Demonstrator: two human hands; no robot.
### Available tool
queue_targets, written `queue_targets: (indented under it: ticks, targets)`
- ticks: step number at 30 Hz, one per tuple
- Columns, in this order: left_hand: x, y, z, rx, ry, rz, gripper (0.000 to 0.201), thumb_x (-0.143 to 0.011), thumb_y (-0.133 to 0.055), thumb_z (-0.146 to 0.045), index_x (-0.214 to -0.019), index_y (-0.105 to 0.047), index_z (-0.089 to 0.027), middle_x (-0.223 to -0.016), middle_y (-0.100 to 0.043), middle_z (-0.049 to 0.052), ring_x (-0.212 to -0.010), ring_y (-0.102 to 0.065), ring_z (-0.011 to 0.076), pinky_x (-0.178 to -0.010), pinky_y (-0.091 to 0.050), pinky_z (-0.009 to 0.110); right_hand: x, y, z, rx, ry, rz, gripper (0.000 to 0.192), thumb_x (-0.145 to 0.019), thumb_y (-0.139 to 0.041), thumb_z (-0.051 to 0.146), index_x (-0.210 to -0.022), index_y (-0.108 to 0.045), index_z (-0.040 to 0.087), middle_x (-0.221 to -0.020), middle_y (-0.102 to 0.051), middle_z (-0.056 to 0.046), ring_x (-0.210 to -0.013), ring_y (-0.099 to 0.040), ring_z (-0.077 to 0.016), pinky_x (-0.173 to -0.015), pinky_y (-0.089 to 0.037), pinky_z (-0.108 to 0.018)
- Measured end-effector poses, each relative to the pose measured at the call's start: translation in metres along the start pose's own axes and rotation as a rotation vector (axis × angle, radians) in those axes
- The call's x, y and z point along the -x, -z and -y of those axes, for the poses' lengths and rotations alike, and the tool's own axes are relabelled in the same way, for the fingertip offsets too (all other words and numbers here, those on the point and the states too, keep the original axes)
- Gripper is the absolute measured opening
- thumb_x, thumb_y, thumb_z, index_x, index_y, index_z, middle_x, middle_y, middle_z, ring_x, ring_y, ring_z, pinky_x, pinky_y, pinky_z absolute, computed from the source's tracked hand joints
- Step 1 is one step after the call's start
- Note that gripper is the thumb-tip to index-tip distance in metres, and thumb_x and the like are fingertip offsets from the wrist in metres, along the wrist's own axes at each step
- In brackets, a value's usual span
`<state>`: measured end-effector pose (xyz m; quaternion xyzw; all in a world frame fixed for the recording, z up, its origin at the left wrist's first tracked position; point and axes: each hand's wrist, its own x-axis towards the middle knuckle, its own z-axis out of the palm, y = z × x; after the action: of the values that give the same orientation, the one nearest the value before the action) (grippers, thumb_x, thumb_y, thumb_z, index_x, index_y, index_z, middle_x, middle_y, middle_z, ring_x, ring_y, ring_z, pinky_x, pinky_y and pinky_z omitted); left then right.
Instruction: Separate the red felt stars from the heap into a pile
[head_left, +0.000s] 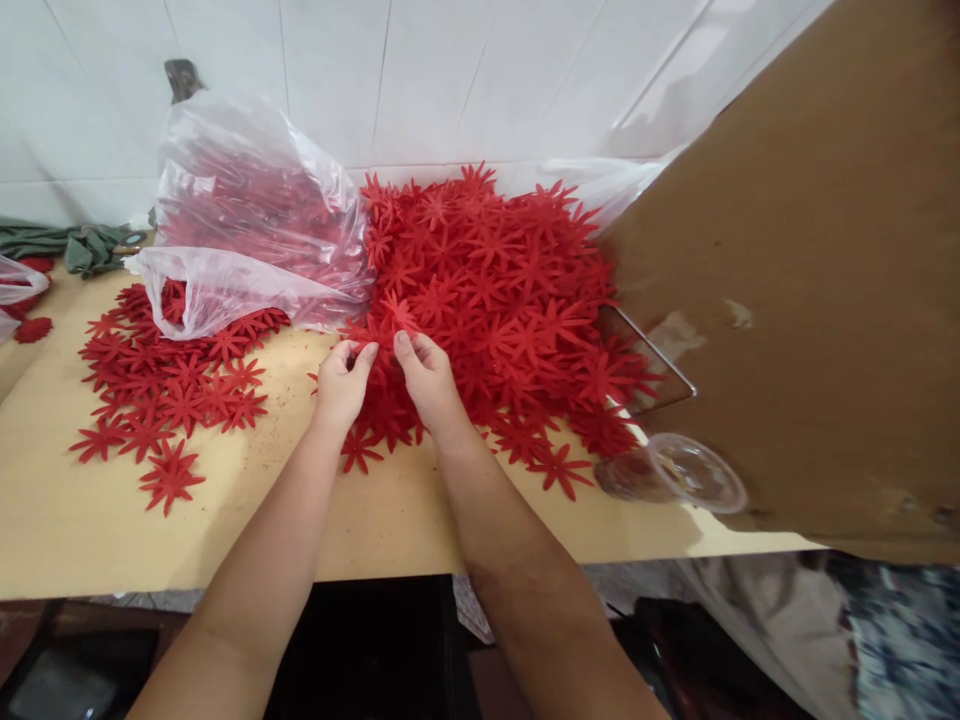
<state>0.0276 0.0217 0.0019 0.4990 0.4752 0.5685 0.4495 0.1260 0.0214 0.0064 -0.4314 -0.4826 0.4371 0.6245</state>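
Note:
My left hand [345, 388] is closed in a pinch, thumb against fingertips, with red petals showing at its tips. Beside it my right hand [430, 378] pinches a red flower-shaped cutout [397, 311] between thumb and forefinger. Both hands sit at the near left edge of a large heap of red flower cutouts [495, 270], whose thin pointed petals look like fabric or felt. So close is the heap behind that the outline of the held piece is partly lost in it.
A clear plastic bag [255, 200] full of red pieces lies at the back left, above a smaller pile of red flowers [165, 370]. On the right stand a clear plastic cup [675, 475], a bent metal wire [660, 355] and a tall cardboard panel [810, 280]. Green cloth [90, 248] lies far left.

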Motion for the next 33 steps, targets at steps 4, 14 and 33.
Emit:
queue_targets:
  ticks: [4,14,33]
  targets:
    - [-0.003,-0.001,0.006,0.077,-0.008,0.006,0.011,-0.069,-0.056,-0.025,-0.069,-0.048,-0.016,-0.067,-0.052,-0.003,-0.065,-0.047,0.0071,-0.068,-0.038,0.021,-0.002,0.001,-0.004,-0.049,-0.008,0.072,0.036,-0.056,-0.067,0.049,-0.069,-0.052,0.019,-0.068,-0.054,0.003,-0.065,-0.048,-0.0087,-0.067,-0.041,-0.024]
    - [0.002,-0.005,0.003,0.128,-0.054,0.047,0.023,-0.067,-0.058,-0.018,-0.089,-0.050,-0.017,-0.086,-0.058,0.002,-0.079,-0.054,0.0102,-0.080,-0.042,0.026,0.000,0.005,0.001,0.139,0.067,0.005,0.040,-0.071,-0.052,0.052,-0.054,-0.041,0.018,-0.053,-0.032,0.006,-0.052,-0.030,-0.0063,-0.051,-0.028,-0.022]
    - [-0.003,0.002,0.003,0.085,0.014,0.000,0.017,-0.072,-0.056,-0.032,-0.067,-0.053,-0.016,-0.064,-0.055,-0.001,-0.066,-0.051,0.0107,-0.071,-0.040,0.026,0.003,0.000,-0.005,0.123,0.089,0.141,0.032,-0.070,-0.055,0.050,-0.080,-0.054,0.019,-0.075,-0.058,0.000,-0.069,-0.054,-0.0105,-0.069,-0.045,-0.026]
